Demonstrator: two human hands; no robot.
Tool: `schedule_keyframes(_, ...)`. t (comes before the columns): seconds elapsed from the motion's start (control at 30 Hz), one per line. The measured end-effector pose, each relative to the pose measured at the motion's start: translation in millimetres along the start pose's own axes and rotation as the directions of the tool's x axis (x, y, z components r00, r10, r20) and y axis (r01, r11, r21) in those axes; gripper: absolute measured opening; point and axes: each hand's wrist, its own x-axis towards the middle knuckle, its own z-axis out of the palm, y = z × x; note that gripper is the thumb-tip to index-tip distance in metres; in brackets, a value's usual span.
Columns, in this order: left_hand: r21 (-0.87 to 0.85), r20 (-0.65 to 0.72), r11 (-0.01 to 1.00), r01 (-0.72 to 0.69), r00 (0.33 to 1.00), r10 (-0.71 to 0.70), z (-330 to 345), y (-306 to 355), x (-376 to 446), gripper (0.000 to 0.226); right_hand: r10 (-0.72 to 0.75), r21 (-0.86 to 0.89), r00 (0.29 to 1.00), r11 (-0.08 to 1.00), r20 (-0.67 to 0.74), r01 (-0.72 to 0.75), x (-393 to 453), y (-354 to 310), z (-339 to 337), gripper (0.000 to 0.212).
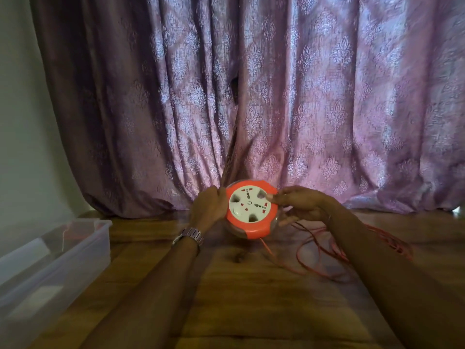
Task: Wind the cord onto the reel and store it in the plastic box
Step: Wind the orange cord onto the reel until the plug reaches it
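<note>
Both arms stretched forward over wooden table (226,311). Left hand (207,210), watch (189,236) on wrist, fingers curled round left rim of reel (251,212), gripping it. Right hand (299,205) at right rim, thumb and fingertip on white dial, other fingers spread loose below. Reel held above table near far edge, tipped up, socket face toward camera. Red cord (327,250) drops from reel's bottom, lies in loose loops toward right edge. Clear box (83,250) at left edge, open.
</note>
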Motion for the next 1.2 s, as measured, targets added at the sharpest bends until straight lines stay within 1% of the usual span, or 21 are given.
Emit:
schedule_keyframes(0.07, -0.094, -0.075, 0.995, -0.031, 0.997, 0.024, -4, 5, 6, 0.049, -0.057, 0.051, 0.998, 0.997, -0.026, 0.058, -3, -10, -2, 0.036)
schedule_keyframes(0.13, -0.201, -0.105, 0.978, -0.056, 0.994, 0.035, -7, 11, 10, 0.05, -0.096, 0.116, 0.992, 0.988, -0.078, 0.104, -6, -20, -4, 0.042)
schedule_keyframes(0.23, -0.444, -0.088, 0.894, -0.062, 0.996, 0.025, -10, 26, 12, 0.059, -0.152, 0.158, 0.98, 0.972, -0.125, 0.171, -11, -37, -6, 0.032)
schedule_keyframes(0.27, -0.498, -0.087, 0.865, -0.052, 0.996, 0.009, -12, 32, 12, 0.063, -0.161, 0.158, 0.978, 0.971, -0.131, 0.181, -13, -42, -6, 0.03)
schedule_keyframes(0.33, -0.544, -0.098, 0.838, -0.042, 0.995, -0.014, -17, 41, 16, 0.068, -0.18, 0.153, 0.974, 0.968, -0.141, 0.201, -17, -52, -7, 0.031)
schedule_keyframes(0.43, -0.545, -0.134, 0.835, -0.076, 0.991, 0.003, -22, 50, 25, 0.066, -0.232, 0.062, 0.948, 0.966, -0.216, 0.251, -25, -64, -10, 0.042)
schedule_keyframes(0.47, -0.532, -0.151, 0.841, -0.096, 0.988, 0.017, -22, 52, 27, 0.065, -0.258, -0.02, 0.933, 0.965, -0.249, 0.262, -28, -67, -9, 0.048)
schedule_keyframes(0.5, -0.52, -0.17, 0.846, -0.114, 0.985, 0.028, -21, 52, 29, 0.062, -0.306, -0.169, 0.907, 0.949, -0.289, 0.266, -31, -69, -9, 0.054)
schedule_keyframes(0.53, -0.516, -0.191, 0.846, -0.134, 0.981, 0.039, -18, 52, 30, 0.058, -0.391, -0.375, 0.858, 0.89, -0.334, 0.26, -33, -73, -10, 0.058)
schedule_keyframes(0.57, -0.507, -0.204, 0.848, -0.154, 0.977, 0.055, -16, 53, 30, 0.054, -0.5, -0.576, 0.788, 0.783, -0.359, 0.235, -37, -77, -10, 0.061)
schedule_keyframes(0.6, -0.496, -0.214, 0.85, -0.174, 0.974, 0.075, -15, 55, 29, 0.051, -0.616, -0.709, 0.713, 0.663, -0.334, 0.241, -42, -81, -8, 0.061)
schedule_keyframes(0.63, -0.485, -0.221, 0.853, -0.196, 0.97, 0.097, -16, 56, 28, 0.05, -0.703, -0.778, 0.657, 0.562, -0.272, 0.28, -47, -85, -5, 0.057)
schedule_keyframes(0.67, -0.479, -0.225, 0.849, -0.224, 0.966, 0.128, -16, 55, 27, 0.05, -0.758, -0.805, 0.622, 0.487, -0.197, 0.338, -51, -89, -1, 0.052)
schedule_keyframes(0.73, -0.466, -0.24, 0.847, -0.256, 0.958, 0.158, -10, 56, 33, 0.049, -0.784, -0.807, 0.62, 0.379, -0.021, 0.452, -48, -94, 2, 0.041)
schedule_keyframes(0.77, -0.465, -0.249, 0.844, -0.269, 0.954, 0.168, -10, 58, 35, 0.05, -0.783, -0.821, 0.618, 0.306, 0.07, 0.481, -48, -96, 7, 0.038)
schedule_keyframes(0.8, -0.473, -0.254, 0.835, -0.282, 0.951, 0.177, -12, 57, 36, 0.051, -0.77, -0.842, 0.618, 0.221, 0.159, 0.492, -47, -96, 11, 0.038)
schedule_keyframes(0.87, -0.49, -0.247, 0.819, -0.3, 0.948, 0.199, -17, 55, 36, 0.054, -0.716, -0.873, 0.645, 0.102, 0.268, 0.476, -42, -96, 19, 0.043)
schedule_keyframes(0.93, -0.487, -0.234, 0.816, -0.312, 0.946, 0.223, -23, 55, 36, 0.054, -0.646, -0.911, 0.7, 0.015, 0.305, 0.412, -42, -97, 21, 0.047)
schedule_keyframes(1.0, -0.475, -0.23, 0.818, -0.323, 0.943, 0.239, -28, 53, 37, 0.052, -0.626, -0.94, 0.721, -0.059, 0.297, 0.336, -40, -96, 23, 0.051)
schedule_keyframes(1.1, -0.476, -0.218, 0.815, -0.331, 0.942, 0.255, -32, 52, 35, 0.053, -0.668, -0.945, 0.677, -0.142, 0.31, 0.293, -40, -94, 27, 0.05)
schedule_keyframes(1.2, -0.482, -0.213, 0.807, -0.341, 0.939, 0.27, -34, 53, 34, 0.055, -0.708, -0.946, 0.633, -0.176, 0.313, 0.271, -42, -94, 33, 0.041)
